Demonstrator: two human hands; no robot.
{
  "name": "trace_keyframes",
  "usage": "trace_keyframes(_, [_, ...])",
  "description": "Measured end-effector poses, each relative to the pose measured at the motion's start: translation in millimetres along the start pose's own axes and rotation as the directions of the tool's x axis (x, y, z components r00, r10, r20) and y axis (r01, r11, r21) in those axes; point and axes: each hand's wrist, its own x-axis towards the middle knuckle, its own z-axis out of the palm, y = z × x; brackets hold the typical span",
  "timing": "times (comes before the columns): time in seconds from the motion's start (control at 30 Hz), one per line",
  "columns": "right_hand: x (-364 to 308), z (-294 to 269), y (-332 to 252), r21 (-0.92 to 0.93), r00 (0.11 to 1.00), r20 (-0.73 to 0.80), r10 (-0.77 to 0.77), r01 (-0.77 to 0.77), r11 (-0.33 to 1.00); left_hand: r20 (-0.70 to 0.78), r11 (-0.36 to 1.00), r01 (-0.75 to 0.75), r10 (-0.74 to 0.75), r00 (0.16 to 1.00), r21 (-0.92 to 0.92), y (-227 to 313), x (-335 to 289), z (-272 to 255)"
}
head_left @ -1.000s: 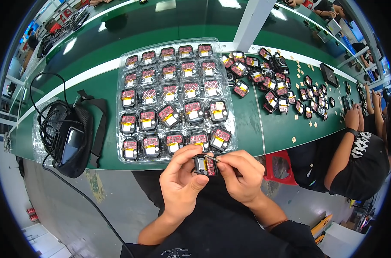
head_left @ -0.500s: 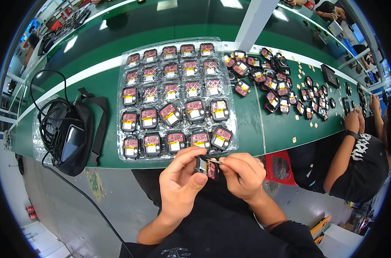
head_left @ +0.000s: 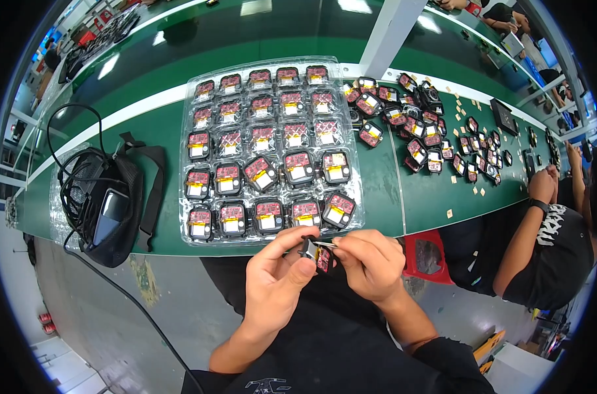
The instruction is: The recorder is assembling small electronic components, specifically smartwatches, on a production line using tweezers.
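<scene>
In front of my body, just off the table's near edge, my left hand (head_left: 280,279) is closed around a small black electronic device (head_left: 322,259) with a red circuit board and a grey-white block showing. The device is tilted in the fingers. My right hand (head_left: 372,266) pinches thin metal tweezers (head_left: 326,244), whose tip reaches the device's upper side. Exactly what the tip touches is too small to tell. Beyond my hands lies a clear plastic tray (head_left: 272,244) with rows of similar devices, each with a red board, yellow tape and a white label.
A loose pile of such devices (head_left: 413,128) covers the green table (head_left: 377,197) right of the tray, among small tan pieces (head_left: 449,213). On the left lies a black bag (head_left: 124,223) with cables and a power bank (head_left: 111,217). A co-worker (head_left: 548,249) sits at right by a red stool (head_left: 424,256).
The device in my left hand has tilted slightly, and both hands have shifted a little. My right hand keeps the tweezers at the device.
</scene>
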Motion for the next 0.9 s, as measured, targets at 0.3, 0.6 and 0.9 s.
trace_keyframes(0.3, [-1,1,-3,-0.053,0.998,-0.019,0.054,-0.055,0.997,-0.052,0.993,-0.113,0.114,0.992,0.025,7,1,2])
trace_keyframes(0.6, [3,-8,-5,-0.236,0.976,0.074,-0.203,0.215,0.948,-0.029,0.997,-0.065,0.067,0.997,0.047,4,-3,-5])
trace_keyframes(0.9, [1,-2,-6,-0.037,0.999,0.053,-0.007,0.009,0.999,-0.016,0.993,-0.106,0.107,0.994,0.061,0,-4,-10])
